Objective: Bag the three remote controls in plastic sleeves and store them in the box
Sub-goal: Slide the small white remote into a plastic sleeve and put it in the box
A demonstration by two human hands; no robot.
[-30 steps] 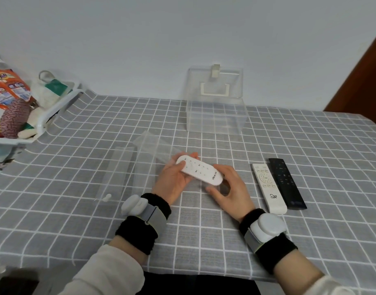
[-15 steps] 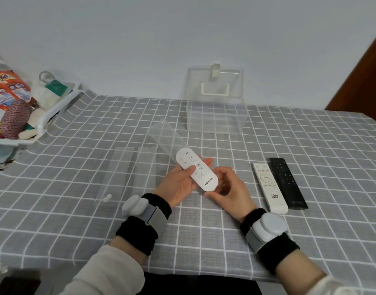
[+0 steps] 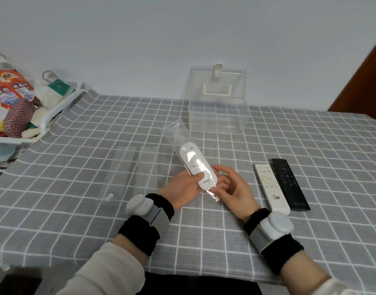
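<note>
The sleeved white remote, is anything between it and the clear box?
Nothing visible: only bare tablecloth separates the sleeved remote and the open box. The other white remote and black remote lie rightward, spare sleeves leftward.

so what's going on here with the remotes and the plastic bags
A person is bagging remotes. The left hand grips a small white remote that sits inside a clear sleeve, and the right hand pinches the sleeve's near end. A longer white remote and a black remote lie unbagged side by side to the right. Two empty sleeves lie flat to the left. The clear box at the back stands open and looks empty.
</note>
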